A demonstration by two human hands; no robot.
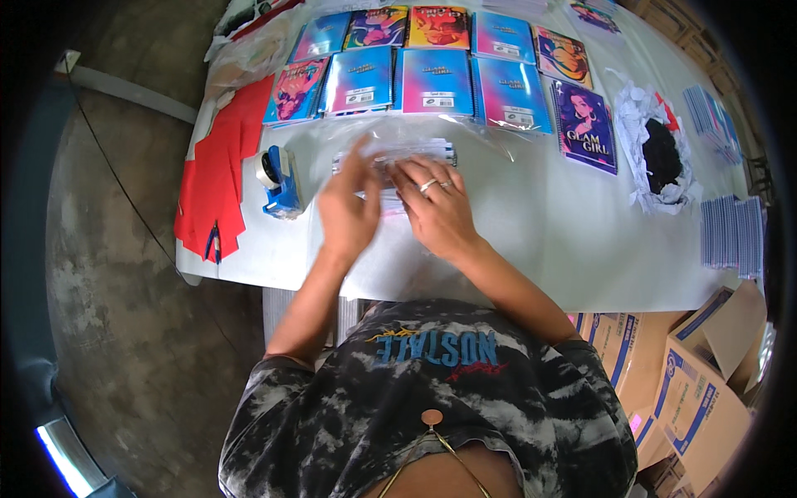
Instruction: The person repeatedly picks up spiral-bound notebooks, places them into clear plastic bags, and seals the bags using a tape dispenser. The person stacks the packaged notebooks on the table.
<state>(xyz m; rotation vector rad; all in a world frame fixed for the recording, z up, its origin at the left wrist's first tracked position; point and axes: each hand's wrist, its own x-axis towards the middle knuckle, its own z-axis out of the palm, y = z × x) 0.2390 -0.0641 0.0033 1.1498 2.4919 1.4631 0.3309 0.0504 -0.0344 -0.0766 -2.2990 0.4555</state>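
Observation:
A stack of notebooks point(442, 148) in clear plastic wrap lies in front of me at the middle of the table. My right hand point(440, 212), with rings on it, rests on top, its fingers laid over the plastic. My left hand point(347, 212) is over the left side of the stack, blurred by motion, with its thumb and fingers apart. The hands hide much of the stack. Loose clear plastic film point(490, 137) spreads behind it. Left of my left hand stands a blue tape dispenser point(283, 187) with a roll of tape.
Rows of colourful notebooks point(437, 79) lie at the back. Red sheets point(217, 170) and dark-handled cutters point(213, 242) are at left. At right lie a purple-covered notebook point(584, 124), crumpled white paper around something black point(662, 158), and notebook stacks point(730, 235). Cardboard boxes point(697, 398) stand below.

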